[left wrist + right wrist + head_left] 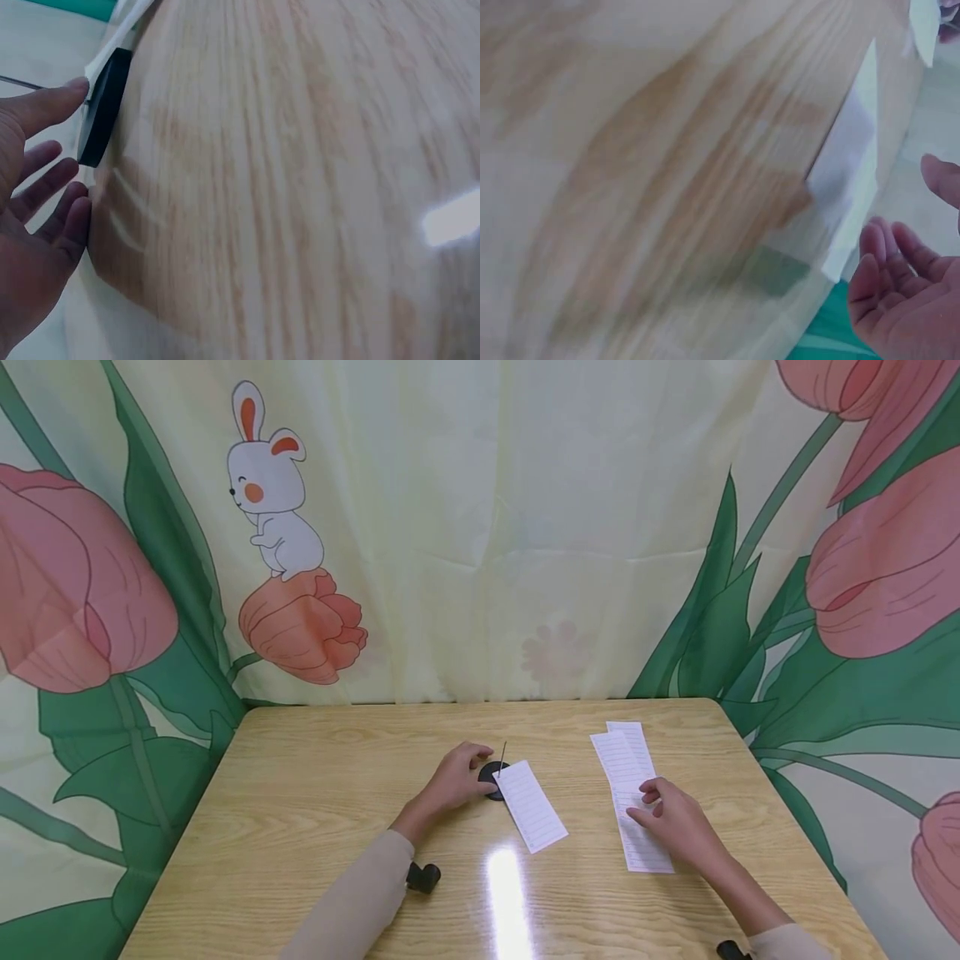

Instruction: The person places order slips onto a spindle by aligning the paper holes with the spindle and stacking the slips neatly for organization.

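Observation:
A bill spike with a round black base and a thin upright metal pin stands on the table. One printed white paper slip is on the pin and slants down to the right. My left hand curves round the base's left side, the thumb at its edge in the left wrist view. Over two overlapping paper slips on the right, my right hand hovers with loosely bent fingers and a gap between thumb and forefinger. Nothing shows between them in the right wrist view.
The wooden table reaches back to a curtain printed with tulips and a rabbit. A bright light reflection lies near the front middle. Black wrist devices sit by both sleeves.

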`<state>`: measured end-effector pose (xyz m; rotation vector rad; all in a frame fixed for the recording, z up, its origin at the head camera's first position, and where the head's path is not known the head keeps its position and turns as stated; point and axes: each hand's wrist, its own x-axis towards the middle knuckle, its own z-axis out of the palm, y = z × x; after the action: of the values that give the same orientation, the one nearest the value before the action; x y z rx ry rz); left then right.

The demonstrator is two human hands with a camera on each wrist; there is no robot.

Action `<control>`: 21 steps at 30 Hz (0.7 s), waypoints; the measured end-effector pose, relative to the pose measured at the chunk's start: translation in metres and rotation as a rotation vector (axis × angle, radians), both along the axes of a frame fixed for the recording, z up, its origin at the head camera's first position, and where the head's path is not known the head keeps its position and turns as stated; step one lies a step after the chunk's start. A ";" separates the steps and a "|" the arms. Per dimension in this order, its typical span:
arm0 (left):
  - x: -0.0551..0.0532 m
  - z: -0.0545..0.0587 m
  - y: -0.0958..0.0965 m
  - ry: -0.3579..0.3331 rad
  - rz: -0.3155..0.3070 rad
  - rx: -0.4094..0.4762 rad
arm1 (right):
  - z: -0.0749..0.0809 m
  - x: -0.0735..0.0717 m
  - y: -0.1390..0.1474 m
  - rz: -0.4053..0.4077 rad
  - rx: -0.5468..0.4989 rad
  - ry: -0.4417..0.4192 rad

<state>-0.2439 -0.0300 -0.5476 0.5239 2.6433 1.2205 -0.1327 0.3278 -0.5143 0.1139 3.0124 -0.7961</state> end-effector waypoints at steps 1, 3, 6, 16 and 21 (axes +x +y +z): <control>0.000 -0.001 0.000 0.005 -0.004 -0.010 | -0.001 0.001 0.003 -0.004 0.008 -0.005; 0.000 -0.001 0.000 0.013 -0.015 -0.029 | -0.002 0.004 0.008 -0.011 0.027 -0.017; 0.001 -0.002 0.001 0.023 -0.025 -0.045 | -0.004 0.007 0.014 -0.022 0.050 -0.043; 0.003 -0.005 0.002 0.053 -0.032 -0.054 | -0.009 0.013 0.025 -0.053 0.104 -0.158; 0.004 -0.006 0.001 0.058 -0.036 -0.053 | -0.011 0.012 0.030 -0.022 0.096 -0.133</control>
<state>-0.2402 -0.0288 -0.5532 0.6046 2.6932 1.1383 -0.1209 0.3579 -0.5250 0.1948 2.9278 -0.6181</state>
